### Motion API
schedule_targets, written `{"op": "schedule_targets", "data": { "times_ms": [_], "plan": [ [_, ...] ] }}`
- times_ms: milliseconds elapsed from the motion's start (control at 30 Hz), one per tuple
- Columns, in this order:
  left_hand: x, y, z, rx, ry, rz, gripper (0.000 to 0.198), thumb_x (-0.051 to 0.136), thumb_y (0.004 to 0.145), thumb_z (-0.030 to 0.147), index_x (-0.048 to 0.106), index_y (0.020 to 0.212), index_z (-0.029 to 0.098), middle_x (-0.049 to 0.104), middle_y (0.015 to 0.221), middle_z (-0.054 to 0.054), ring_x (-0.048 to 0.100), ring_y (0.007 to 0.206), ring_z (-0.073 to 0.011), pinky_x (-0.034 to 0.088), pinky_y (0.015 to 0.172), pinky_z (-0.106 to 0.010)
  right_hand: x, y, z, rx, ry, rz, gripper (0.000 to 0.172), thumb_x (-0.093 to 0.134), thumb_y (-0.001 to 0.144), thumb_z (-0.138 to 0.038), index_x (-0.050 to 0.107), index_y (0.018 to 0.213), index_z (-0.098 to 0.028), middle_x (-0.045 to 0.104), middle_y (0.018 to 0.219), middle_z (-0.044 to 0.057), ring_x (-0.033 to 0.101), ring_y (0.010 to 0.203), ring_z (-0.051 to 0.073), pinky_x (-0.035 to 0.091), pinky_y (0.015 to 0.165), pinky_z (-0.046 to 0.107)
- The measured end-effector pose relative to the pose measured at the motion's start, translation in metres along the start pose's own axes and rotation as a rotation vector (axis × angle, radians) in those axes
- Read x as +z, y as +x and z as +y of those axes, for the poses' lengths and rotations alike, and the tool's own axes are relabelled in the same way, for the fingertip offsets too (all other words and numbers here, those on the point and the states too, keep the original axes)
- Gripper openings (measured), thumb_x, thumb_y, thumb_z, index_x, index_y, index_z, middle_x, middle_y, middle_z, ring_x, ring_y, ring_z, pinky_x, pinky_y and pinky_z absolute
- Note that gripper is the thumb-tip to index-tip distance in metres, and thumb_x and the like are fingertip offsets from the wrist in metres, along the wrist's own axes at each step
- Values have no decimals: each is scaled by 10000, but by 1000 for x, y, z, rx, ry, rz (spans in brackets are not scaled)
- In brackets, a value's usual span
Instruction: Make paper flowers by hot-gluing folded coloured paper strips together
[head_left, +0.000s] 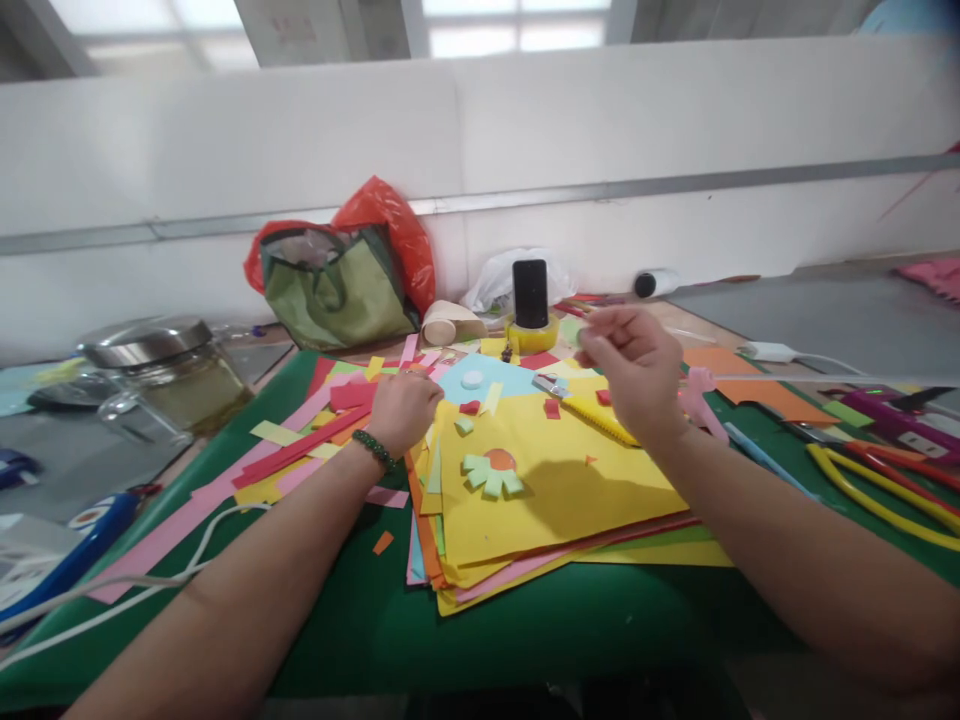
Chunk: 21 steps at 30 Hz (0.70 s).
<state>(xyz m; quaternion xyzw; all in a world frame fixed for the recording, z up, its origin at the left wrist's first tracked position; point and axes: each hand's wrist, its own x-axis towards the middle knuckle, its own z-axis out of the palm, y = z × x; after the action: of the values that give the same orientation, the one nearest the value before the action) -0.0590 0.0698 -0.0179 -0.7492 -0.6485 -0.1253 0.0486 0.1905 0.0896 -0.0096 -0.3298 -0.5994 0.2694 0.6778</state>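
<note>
My left hand (403, 410) rests as a closed fist on the far left corner of a stack of coloured paper, with a dark bead bracelet (373, 447) on the wrist. My right hand (634, 372) is raised over the stack, fingers pinched on a small pale scrap that I cannot make out. The top yellow sheet (577, 490) carries a light green flower cutout with an orange centre (491, 472) and loose red and green scraps. A light blue sheet (499, 380) with a white disc (472, 379) lies behind it.
A green mat (487, 630) covers the table. Pink and red paper strips (247, 475) lie to the left. A phone (530, 292) stands in a yellow tape roll, bags sit against the white wall, a glass jar (161, 375) stands left, and scissors and pens (877, 470) lie right.
</note>
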Motion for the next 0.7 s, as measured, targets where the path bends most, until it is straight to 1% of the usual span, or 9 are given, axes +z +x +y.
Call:
{"op": "schedule_targets", "data": {
  "times_ms": [100, 167, 233, 267, 333, 400, 433, 567, 700],
  "plan": [
    [-12, -1, -4, -115, 371, -17, 267, 465, 829, 75, 727, 789, 108, 693, 893, -166, 619, 928, -309, 404, 834, -429, -11, 19, 7, 60, 65, 139, 138, 643, 758, -257, 568, 872, -237, 580, 687, -37, 575, 556, 106, 507, 535, 245],
    [-18, -6, 2, -132, 420, 57, 263, 464, 841, 87, 723, 877, 101, 682, 961, -177, 602, 984, -317, 402, 840, -423, -14, 25, 11, 95, 112, 163, 129, 637, 746, -243, 565, 853, -241, 565, 675, -44, 561, 539, 98, 488, 506, 232],
    [-21, -11, 13, -63, 270, 106, 258, 480, 886, 208, 715, 958, 128, 667, 1051, -162, 598, 993, -297, 423, 818, -394, -12, 24, 14, 140, 124, 129, 118, 632, 729, -225, 568, 828, -237, 558, 657, -48, 550, 527, 92, 481, 497, 229],
    [-20, -15, 20, -9, 134, 71, 264, 493, 894, 275, 712, 974, 151, 669, 1061, -137, 611, 958, -268, 438, 793, -365, -10, 21, 14, 160, 119, 93, 112, 630, 723, -217, 571, 817, -232, 555, 644, -50, 547, 525, 92, 479, 498, 229],
    [-15, -21, 32, 105, -141, -119, 258, 542, 870, 362, 710, 948, 184, 689, 1004, -85, 628, 880, -216, 457, 746, -312, -3, 13, 13, 182, 102, 3, 103, 625, 716, -207, 573, 804, -221, 549, 612, -54, 541, 519, 90, 475, 501, 229],
    [-8, -26, 42, 173, -297, -282, 257, 585, 837, 392, 699, 924, 180, 698, 948, -67, 627, 853, -200, 455, 717, -287, 3, 6, 12, 185, 92, -85, 103, 624, 714, -205, 573, 803, -207, 542, 594, -59, 529, 506, 85, 470, 507, 230],
    [-5, -27, 45, 189, -323, -326, 249, 597, 826, 386, 691, 903, 169, 695, 917, -66, 622, 840, -198, 448, 700, -281, 5, 3, 11, 181, 91, -122, 109, 625, 712, -208, 571, 807, -202, 540, 595, -61, 523, 497, 81, 465, 507, 231],
    [3, -25, 49, 160, -307, -383, 246, 607, 798, 388, 640, 820, 145, 637, 753, -43, 571, 696, -173, 380, 583, -266, 10, -3, 9, 158, 89, -221, 128, 627, 715, -232, 557, 816, -193, 531, 615, -60, 518, 501, 80, 446, 497, 234],
    [6, -20, 46, 76, -422, -471, 290, 633, 740, 449, 608, 767, 162, 642, 735, -33, 563, 661, -162, 372, 557, -256, 11, -7, 7, 149, 72, -282, 139, 618, 731, -257, 557, 834, -186, 535, 652, -48, 507, 530, 81, 440, 500, 236]
  ]
}}
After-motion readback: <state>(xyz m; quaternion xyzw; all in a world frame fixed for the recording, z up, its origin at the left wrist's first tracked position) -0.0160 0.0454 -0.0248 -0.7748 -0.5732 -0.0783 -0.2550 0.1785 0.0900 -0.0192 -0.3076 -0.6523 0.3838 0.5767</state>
